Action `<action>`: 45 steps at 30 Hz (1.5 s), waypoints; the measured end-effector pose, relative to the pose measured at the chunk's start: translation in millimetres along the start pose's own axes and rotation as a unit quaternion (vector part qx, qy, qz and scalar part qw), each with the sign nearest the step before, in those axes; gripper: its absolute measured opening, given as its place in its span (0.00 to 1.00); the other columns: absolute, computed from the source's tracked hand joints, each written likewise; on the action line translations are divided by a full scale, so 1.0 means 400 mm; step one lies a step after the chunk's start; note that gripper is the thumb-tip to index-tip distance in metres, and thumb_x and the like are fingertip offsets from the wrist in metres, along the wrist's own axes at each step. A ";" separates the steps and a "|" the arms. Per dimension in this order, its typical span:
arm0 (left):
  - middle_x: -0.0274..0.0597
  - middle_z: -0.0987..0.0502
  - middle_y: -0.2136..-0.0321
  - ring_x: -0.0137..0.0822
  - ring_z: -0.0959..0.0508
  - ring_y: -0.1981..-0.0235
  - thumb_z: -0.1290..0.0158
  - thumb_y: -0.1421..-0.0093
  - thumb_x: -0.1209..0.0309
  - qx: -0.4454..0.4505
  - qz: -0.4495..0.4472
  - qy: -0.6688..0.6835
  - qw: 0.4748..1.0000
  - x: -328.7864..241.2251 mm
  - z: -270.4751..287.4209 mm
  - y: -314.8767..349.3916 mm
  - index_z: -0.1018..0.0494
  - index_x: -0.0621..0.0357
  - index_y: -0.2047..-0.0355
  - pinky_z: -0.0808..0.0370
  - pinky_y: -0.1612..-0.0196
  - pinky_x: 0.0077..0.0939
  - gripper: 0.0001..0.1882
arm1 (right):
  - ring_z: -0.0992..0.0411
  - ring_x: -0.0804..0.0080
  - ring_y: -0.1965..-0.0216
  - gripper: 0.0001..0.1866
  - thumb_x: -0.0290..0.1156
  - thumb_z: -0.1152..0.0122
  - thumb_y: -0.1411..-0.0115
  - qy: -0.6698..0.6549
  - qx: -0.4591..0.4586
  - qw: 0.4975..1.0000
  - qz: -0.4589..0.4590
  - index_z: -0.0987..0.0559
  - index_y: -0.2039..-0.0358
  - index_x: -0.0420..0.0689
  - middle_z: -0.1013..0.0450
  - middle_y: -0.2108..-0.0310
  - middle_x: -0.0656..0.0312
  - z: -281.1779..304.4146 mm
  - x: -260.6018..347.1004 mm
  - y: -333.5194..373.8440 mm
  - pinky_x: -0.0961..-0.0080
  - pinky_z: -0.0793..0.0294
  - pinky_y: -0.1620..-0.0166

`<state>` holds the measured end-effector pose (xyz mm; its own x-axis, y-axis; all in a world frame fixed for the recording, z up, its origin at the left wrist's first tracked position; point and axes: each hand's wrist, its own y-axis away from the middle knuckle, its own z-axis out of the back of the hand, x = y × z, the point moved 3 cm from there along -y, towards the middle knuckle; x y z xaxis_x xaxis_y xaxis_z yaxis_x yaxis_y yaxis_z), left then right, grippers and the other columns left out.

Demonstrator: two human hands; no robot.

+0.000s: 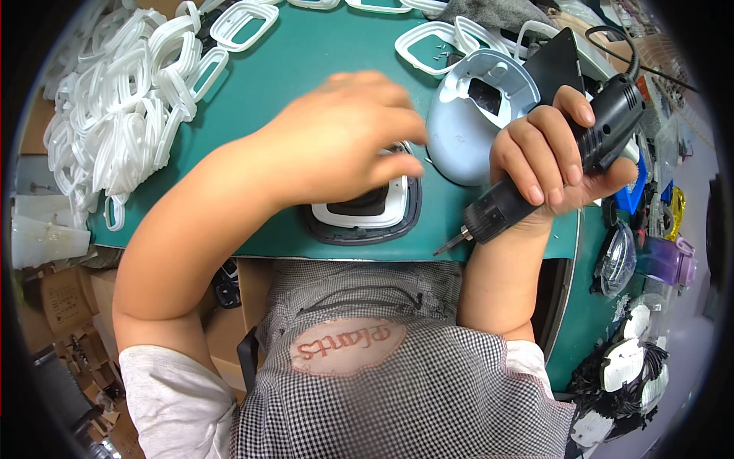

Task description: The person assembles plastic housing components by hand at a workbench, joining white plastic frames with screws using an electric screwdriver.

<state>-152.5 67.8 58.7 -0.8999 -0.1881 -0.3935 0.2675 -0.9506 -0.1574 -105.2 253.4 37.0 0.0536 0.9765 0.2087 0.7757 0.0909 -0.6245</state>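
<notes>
My right hand [539, 157] is wrapped round a black electric screwdriver [497, 213], its thin bit angled down to the left and its cable rising at the upper right. My left hand [336, 138], slightly blurred, hovers over a dark rounded housing [414, 216] near the table's front edge. Its thumb and fingers are apart, with nothing visible between them. A white rounded frame [386, 218] sits inside that housing, partly hidden by the hand. Between my hands, farther back, lies a pale blue-grey rounded shell [459, 149] with a dark square opening and a white inner part.
A tall heap of white frames [130, 107] covers the left of the green table [321, 46]. More loose white frames [417, 38] and small screws [442, 55] lie at the back. At right are a purple container [667, 262], a clear plastic part [615, 260] and black-and-white pieces [623, 363].
</notes>
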 end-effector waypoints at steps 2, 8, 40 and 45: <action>0.45 0.26 0.59 0.48 0.28 0.54 0.39 0.51 0.58 -0.055 0.085 -0.015 0.995 0.003 0.019 0.050 0.25 0.56 0.58 0.31 0.51 0.41 0.22 | 0.30 0.80 0.84 0.27 0.44 0.32 0.48 0.008 0.011 1.000 0.002 0.33 0.57 0.41 0.30 0.79 0.66 -0.002 0.004 0.003 0.81 0.27 0.79; 0.51 0.34 0.44 0.53 0.35 0.43 0.36 0.55 0.54 0.001 0.152 -0.021 0.988 -0.025 -0.069 0.172 0.36 0.56 0.42 0.36 0.42 0.40 0.41 | 0.30 0.79 0.84 0.27 0.45 0.33 0.47 0.016 0.008 1.000 -0.002 0.33 0.57 0.41 0.31 0.79 0.66 -0.002 -0.006 0.006 0.81 0.27 0.78; 0.50 0.33 0.48 0.49 0.34 0.46 0.40 0.52 0.47 -0.200 0.264 -0.126 0.935 -0.060 -0.184 0.192 0.35 0.59 0.43 0.41 0.44 0.45 0.41 | 0.32 0.80 0.80 0.33 0.53 0.31 0.50 0.075 0.007 0.997 -0.013 0.32 0.54 0.42 0.32 0.77 0.69 0.024 -0.009 0.012 0.81 0.31 0.74; 0.49 0.35 0.46 0.51 0.37 0.43 0.42 0.48 0.54 -0.156 0.289 -0.031 0.944 -0.046 -0.168 0.187 0.37 0.59 0.42 0.44 0.40 0.48 0.37 | 0.32 0.80 0.81 0.32 0.50 0.29 0.51 0.084 -0.022 0.996 0.011 0.31 0.55 0.41 0.32 0.78 0.69 -0.008 0.015 0.017 0.81 0.30 0.75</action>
<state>-92.9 16.8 -6.7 -0.5883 -0.6759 -0.4440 0.7998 -0.5673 -0.1960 -97.4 259.2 36.3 0.1720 0.9316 0.3202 0.7994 0.0580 -0.5980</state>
